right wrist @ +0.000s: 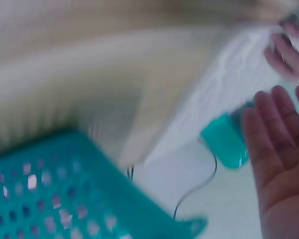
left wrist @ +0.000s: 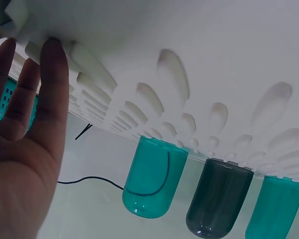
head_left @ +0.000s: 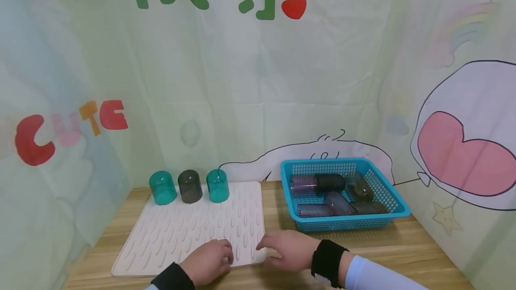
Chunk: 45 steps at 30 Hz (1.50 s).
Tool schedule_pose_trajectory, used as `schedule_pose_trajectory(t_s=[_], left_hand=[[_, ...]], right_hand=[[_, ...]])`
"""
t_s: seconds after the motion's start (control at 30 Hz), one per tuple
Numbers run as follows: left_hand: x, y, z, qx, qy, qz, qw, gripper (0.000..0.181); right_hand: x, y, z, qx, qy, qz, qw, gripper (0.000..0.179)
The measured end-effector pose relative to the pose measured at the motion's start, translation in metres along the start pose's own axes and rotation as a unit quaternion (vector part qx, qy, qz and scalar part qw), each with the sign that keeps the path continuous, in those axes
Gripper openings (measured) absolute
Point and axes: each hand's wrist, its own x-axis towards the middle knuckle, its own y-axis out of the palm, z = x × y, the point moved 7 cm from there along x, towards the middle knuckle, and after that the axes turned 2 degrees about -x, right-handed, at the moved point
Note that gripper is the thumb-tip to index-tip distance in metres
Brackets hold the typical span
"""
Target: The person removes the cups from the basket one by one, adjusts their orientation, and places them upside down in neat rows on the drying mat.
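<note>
A pale green cloth backdrop [head_left: 258,66] fills the wall in front of us, printed with green characters, a big pink heart and the coloured letters CUTE. Below it runs a wood-grain table [head_left: 407,249]. On its left half lies a white ridged mat [head_left: 193,223], its front edge nearest the person, and just to its right stands a blue mesh basket [head_left: 346,225] holding several tinted cups on their sides, a purplish one [head_left: 302,184] and a near-black one [head_left: 330,183] end to end among them. Both hands are at the front of the mat. The right hand [head_left: 290,250] reaches in over the front right corner, fingers extended and close together, with nothing in them. The left hand [head_left: 209,258] is over the front edge, its fingers loose and slightly apart, also without a cup; whether either one touches the mat I can't tell from here. Along the far edge three cups stand upside down in a row, apart from one another: a left teal cup [head_left: 163,188], a grey cup [head_left: 190,186] and a right teal cup [head_left: 217,185]. A black band [head_left: 328,261] circles the right wrist, another [head_left: 173,277] the left.
</note>
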Motion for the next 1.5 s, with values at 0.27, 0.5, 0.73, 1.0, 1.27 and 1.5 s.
schedule_pose_trajectory(t_s=[0.27, 0.5, 0.73, 1.0, 1.27, 1.5], left_hand=[[-0.004, -0.003, -0.001, -0.009, 0.0, -0.011, 0.9999, 0.003], [-0.004, -0.001, -0.001, -0.013, -0.002, -0.012, 0.9998, 0.004], [-0.001, -0.001, 0.0, -0.013, -0.01, -0.006, 0.9998, 0.004], [-0.001, 0.0, -0.001, -0.02, -0.01, -0.001, 0.9998, 0.005], [-0.003, 0.0, -0.002, -0.026, -0.022, 0.006, 0.9994, 0.005], [-0.003, 0.0, -0.002, -0.024, -0.02, 0.004, 0.9995, 0.005]], right_hand=[[-0.025, -0.071, -0.029, -0.015, 0.069, -0.089, 0.9935, 0.027], [-0.057, -0.093, -0.092, -0.008, 0.203, -0.072, 0.9765, 0.039], [-0.082, -0.081, -0.145, -0.015, 0.296, -0.022, 0.9548, 0.048], [-0.088, -0.064, -0.165, -0.005, 0.339, 0.036, 0.9401, 0.056], [-0.089, -0.06, -0.167, -0.018, 0.35, 0.057, 0.9348, 0.051], [-0.089, -0.056, -0.167, -0.018, 0.343, 0.051, 0.9378, 0.045]])
